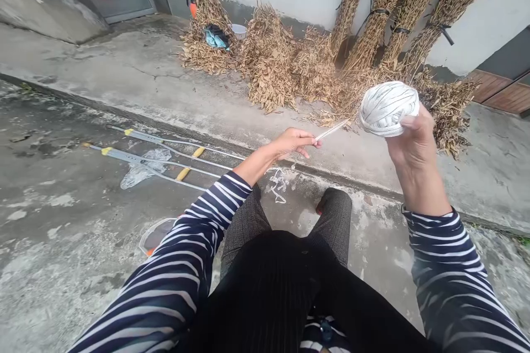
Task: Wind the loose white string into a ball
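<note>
My right hand point(415, 140) is raised and closed around a wound ball of white cord point(388, 107). A taut strand of the cord point(331, 131) runs from the ball leftward to my left hand point(295, 143), which pinches it between thumb and fingers. A loose tangle of the same white cord point(279, 183) lies on the concrete below my left hand. Both arms wear dark sleeves with white stripes. I am seated, with my knees in grey trousers point(336, 215) below the hands.
Piles of dried brown plant stalks point(273, 66) lie against the white wall, with tied bundles point(389, 16) leaning upright. Two metal crutches point(161, 157) and a clear plastic bag point(143, 168) lie on the concrete at left. A step edge crosses ahead.
</note>
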`<state>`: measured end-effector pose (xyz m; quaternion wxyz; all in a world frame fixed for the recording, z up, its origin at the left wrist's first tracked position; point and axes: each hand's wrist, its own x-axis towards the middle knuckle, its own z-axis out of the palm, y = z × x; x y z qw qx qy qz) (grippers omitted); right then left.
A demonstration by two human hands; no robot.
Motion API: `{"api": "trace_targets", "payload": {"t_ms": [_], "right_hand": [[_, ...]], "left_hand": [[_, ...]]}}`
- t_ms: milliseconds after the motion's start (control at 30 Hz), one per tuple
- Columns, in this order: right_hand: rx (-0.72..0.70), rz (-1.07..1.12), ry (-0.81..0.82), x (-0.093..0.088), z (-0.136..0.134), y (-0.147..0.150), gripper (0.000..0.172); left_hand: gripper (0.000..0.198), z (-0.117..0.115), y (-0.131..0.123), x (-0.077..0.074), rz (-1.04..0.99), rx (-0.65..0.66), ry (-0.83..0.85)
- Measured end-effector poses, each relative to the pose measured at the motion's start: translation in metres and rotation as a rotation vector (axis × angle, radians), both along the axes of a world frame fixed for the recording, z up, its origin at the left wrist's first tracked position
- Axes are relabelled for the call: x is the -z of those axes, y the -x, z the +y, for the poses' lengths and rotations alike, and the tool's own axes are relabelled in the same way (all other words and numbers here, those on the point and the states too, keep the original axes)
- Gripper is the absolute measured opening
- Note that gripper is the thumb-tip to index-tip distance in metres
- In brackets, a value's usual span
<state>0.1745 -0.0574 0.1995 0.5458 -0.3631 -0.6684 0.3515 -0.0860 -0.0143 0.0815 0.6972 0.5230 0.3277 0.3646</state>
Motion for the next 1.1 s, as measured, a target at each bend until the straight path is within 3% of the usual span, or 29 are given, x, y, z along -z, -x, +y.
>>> {"api": "trace_targets", "payload": {"t_ms": [300,433,600,833,1000,1100], "right_hand": [[-0.034,-0.117,-0.034,-0.020,-0.016,0.019,0.086],[-0.094,-0.046,-0.005,-0.026,-0.013,0.025,0.079],[-0.163,0.085,0.013,-0.026,-0.003,0.033,0.074],[-0.112,0.170,0.055,-0.029,0.003,0.041,0.064],[-0.075,0.142,0.050,-0.036,0.010,0.037,0.069],[-0.017,0.153,0.058,-0.038,0.014,0.024,0.059]], "left_hand": [[0.012,0.014,-0.023,0.026,0.059,-0.222,-0.114],[0.021,0.013,-0.039,0.034,0.034,-0.251,-0.143],[0.048,-0.003,-0.062,0.034,-0.099,-0.312,-0.134],[0.048,-0.035,-0.084,0.033,-0.206,-0.387,-0.105],[0.018,-0.038,-0.081,0.032,-0.116,-0.336,-0.055],[0.026,-0.037,-0.059,0.031,-0.135,-0.245,-0.087]]}}
